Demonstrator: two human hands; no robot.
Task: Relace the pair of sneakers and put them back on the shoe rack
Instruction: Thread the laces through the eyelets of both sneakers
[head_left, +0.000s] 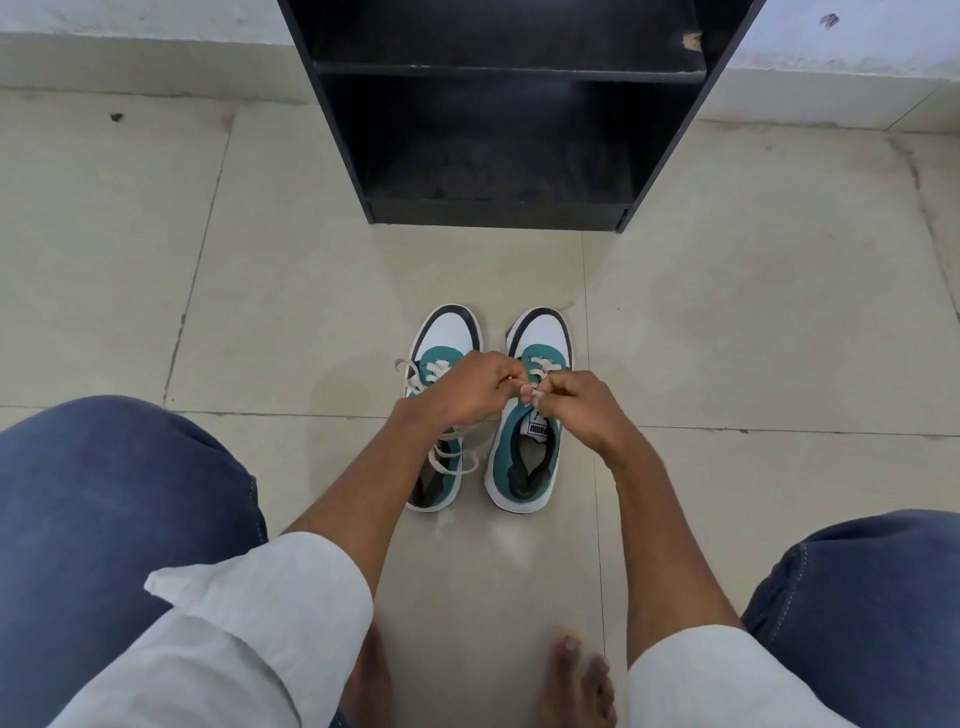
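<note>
Nearest the camera, two bare feet (571, 680) rest on pale floor tiles (753, 322), framed on either side by knees in blue trousers (104, 509). Rolled white sleeves (270, 597) cover both forearms, which reach forward and meet over a pair of sneakers.

The left hand (462, 389) and the right hand (582, 405) are close together above the right-side sneaker (524, 457), fingers curled. Each pinches part of a cream shoelace (540, 371) at the eyelets near the middle of that shoe. The fingertips nearly touch one another.

The two sneakers stand side by side on the floor, toes pointing away from the person, with a narrow gap between them. Both are teal with white toe panels, black toe trim and white soles. The left-side sneaker (447, 338) is partly hidden under the left wrist; loose loops of its own cream lace (452, 457) spill across its opening and out to its left.

Farther away, a black shoe rack (670, 130) stands against a white wall (130, 31). Its lower shelves are dark and dusty, and the sneakers sit well apart from it.
</note>
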